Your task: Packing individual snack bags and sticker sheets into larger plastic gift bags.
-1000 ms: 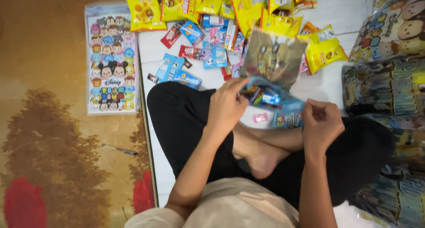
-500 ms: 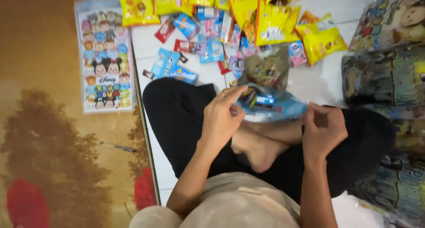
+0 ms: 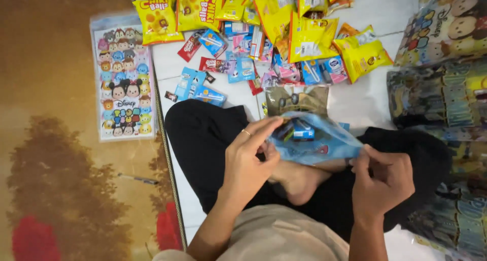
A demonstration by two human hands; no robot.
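I sit cross-legged on a white tiled floor (image 3: 362, 101). Both hands hold a see-through blue plastic bag (image 3: 324, 142) over my lap. My left hand (image 3: 248, 159) pinches its left edge, a ring on one finger. My right hand (image 3: 380, 177) grips its right edge. Inside the bag lie small snack packs, one blue (image 3: 303, 130). Just beyond the bag on the floor rests a dark printed pouch (image 3: 297, 100).
Several yellow snack bags (image 3: 309, 35) and small blue and red packets (image 3: 203, 86) lie spread ahead. A cartoon-print flat pack (image 3: 122, 78) rests on the brown rug (image 3: 66, 180) at left. Stacks of cartoon-print bags (image 3: 441, 88) stand at right.
The bag has been lowered toward my lap and stretched wider between both hands. My right hand moved out to the right along its edge.
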